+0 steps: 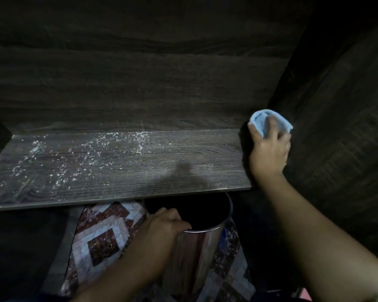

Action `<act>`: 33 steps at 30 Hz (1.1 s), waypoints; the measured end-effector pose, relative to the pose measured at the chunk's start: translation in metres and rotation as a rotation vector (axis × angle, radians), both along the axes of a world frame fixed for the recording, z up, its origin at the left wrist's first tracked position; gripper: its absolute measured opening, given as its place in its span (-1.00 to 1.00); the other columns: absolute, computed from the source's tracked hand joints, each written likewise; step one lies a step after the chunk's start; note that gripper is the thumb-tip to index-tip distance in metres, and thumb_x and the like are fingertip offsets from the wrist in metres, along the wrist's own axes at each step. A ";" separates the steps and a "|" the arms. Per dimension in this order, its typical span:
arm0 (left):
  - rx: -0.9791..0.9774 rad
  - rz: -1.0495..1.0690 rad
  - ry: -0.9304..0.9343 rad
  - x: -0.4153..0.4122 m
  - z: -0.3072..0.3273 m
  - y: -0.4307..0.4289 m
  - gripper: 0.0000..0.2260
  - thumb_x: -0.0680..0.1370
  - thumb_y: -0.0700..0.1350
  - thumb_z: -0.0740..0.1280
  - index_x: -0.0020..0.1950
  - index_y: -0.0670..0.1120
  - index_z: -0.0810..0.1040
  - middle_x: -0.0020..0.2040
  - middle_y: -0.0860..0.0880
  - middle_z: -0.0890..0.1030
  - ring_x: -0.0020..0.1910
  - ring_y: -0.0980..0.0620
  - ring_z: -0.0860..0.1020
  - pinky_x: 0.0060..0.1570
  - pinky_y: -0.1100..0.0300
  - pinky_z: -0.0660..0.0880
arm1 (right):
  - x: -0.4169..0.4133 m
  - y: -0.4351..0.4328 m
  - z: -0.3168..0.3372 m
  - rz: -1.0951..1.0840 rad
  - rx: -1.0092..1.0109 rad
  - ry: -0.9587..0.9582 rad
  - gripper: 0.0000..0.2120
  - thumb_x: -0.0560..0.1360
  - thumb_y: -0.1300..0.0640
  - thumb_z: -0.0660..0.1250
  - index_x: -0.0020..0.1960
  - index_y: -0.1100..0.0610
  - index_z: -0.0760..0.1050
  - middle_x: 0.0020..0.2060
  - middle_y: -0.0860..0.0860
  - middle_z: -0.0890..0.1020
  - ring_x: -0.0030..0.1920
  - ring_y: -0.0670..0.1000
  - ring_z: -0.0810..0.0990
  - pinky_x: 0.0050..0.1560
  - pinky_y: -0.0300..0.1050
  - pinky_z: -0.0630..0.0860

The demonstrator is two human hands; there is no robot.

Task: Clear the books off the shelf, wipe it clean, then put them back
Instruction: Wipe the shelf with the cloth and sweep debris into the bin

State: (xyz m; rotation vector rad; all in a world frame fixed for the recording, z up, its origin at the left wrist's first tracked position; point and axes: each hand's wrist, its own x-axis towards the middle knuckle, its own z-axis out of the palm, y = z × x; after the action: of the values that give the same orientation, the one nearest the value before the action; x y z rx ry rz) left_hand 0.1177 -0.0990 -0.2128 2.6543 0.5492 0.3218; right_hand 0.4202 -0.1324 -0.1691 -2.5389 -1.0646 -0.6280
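Head view: the right hand [268, 149], fingers clamped on a blue cloth [271, 122], sits at the right back corner of the shelf [118, 171]. The left hand [164, 225] curls over the rim of a metal bin [201, 247] below. No books visible. Wiping step; the white crumbs [109, 144] probably need sweeping into the bin.

No legible text, labels, brands, numbers or signs, none readable on the shelf [118, 166], the cloth [260, 119] or the metal bin [205, 247]
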 end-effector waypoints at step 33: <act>-0.020 0.057 -0.015 -0.006 -0.004 0.005 -0.72 0.36 -0.13 0.53 0.01 0.14 0.65 -0.18 0.17 0.47 -0.21 0.13 0.45 -0.29 0.22 0.47 | -0.024 0.049 0.008 0.244 0.153 0.714 -0.57 0.58 0.26 0.15 0.42 0.04 0.40 0.46 0.12 0.30 0.44 0.16 0.17 0.42 -0.23 0.06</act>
State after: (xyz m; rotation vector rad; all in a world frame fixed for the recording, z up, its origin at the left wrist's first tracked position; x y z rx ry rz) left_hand 0.1121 -0.0938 -0.2165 2.6182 0.6214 0.3504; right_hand 0.3960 -0.0833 -0.1614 -2.1647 -0.9738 0.2489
